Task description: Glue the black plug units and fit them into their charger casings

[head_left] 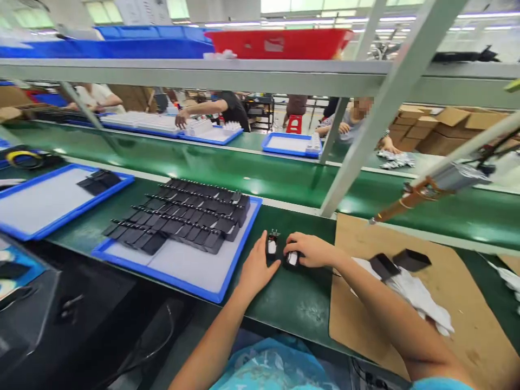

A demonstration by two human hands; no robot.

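Between my left hand (259,264) and the bench lies a black plug adapter (272,247), its prongs facing away and a white part showing inside. The fingers and thumb of that hand are wrapped round its sides. Just to the right, my right hand (311,250) grips a second black housing (292,258), also with something white inside. The two pieces are close together but apart, low over the green bench (296,303). On my left, a blue-rimmed tray (195,273) holds rows of black adapters (190,211) with their prongs toward the far side.
Farther left, another blue-rimmed tray (36,200) carries a few black pieces. On the right, cardboard (365,330) bears black cases (411,260) and a white cloth or glove (422,300). A hanging tool (422,195) and a slanted post (365,135) stand above. Co-workers sit across the line.
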